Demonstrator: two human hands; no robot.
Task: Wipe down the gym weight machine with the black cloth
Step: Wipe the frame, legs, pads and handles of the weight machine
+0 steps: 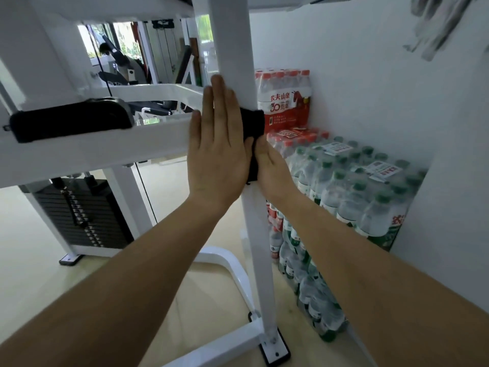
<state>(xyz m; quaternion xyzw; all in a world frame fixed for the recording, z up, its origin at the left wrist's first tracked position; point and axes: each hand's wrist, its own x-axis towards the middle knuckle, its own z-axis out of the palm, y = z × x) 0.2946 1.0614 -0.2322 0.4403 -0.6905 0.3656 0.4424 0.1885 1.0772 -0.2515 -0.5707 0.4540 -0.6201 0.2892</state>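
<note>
The weight machine has a white upright post [258, 234] running from the top of the view down to a black foot plate. A black cloth [253, 122] is wrapped around this post at mid height. My left hand [217, 152] lies flat with straight fingers against the post's left face, over the cloth's edge. On the post's right side, my right hand [272, 168] holds the cloth against the post; its fingers are hidden behind the post.
A white horizontal beam [105, 144] with a black pad [71, 120] joins the post from the left. A black weight stack [82, 215] stands lower left. Shrink-wrapped packs of water bottles [352, 186] are piled against the white wall, close to the right of the post.
</note>
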